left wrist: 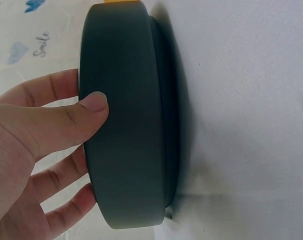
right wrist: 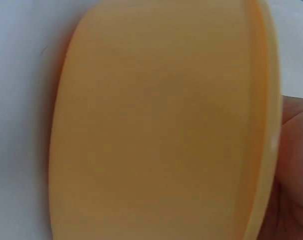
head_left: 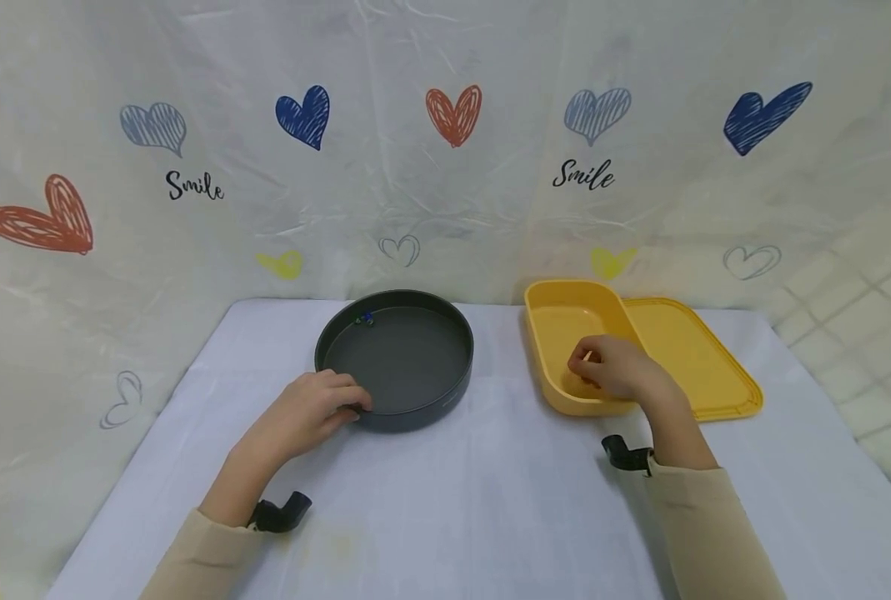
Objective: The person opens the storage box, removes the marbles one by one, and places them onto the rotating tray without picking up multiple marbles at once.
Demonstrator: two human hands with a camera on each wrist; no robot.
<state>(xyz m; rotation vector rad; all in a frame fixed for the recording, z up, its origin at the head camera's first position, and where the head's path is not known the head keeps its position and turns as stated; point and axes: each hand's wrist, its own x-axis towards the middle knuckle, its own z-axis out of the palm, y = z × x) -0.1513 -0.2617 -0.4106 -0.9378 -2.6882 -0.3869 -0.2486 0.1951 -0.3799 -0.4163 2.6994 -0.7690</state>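
My left hand (head_left: 317, 412) grips the near-left rim of a dark round pan (head_left: 445, 392). In the left wrist view the thumb (left wrist: 94, 107) presses the pan's outer wall (left wrist: 121, 125) and the other fingers curl behind the rim. Two or three small blue and green beads (head_left: 365, 318) lie on the pan's floor at its far left. My right hand (head_left: 613, 367) reaches into the near end of a yellow oval box (head_left: 558, 317) with its fingers curled down. What lies under them is hidden. The right wrist view shows only the box's outer wall (right wrist: 156, 125) and a bit of my hand (right wrist: 294, 200).
The box's flat yellow lid (head_left: 696, 354) lies just right of it, tucked partly beneath. Everything stands on a white cloth-covered table (head_left: 490, 500). A plastic curtain printed with hearts (head_left: 453, 112) hangs close behind the table.
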